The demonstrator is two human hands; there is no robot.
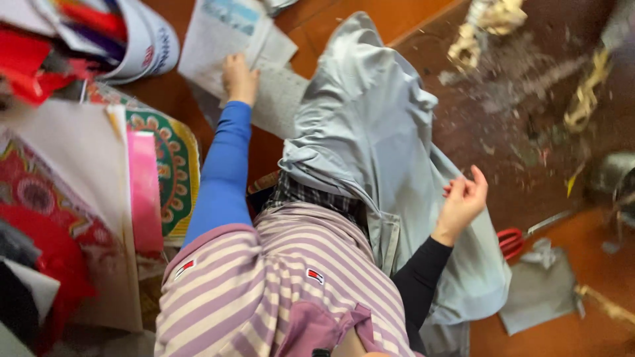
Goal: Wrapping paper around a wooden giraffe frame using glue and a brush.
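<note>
Pressing white printed sheet, left hand; right hand empty.

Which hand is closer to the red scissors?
Right. The right hand is raised just left of the scissors; the left hand rests on papers far across the grey cloth.
</note>
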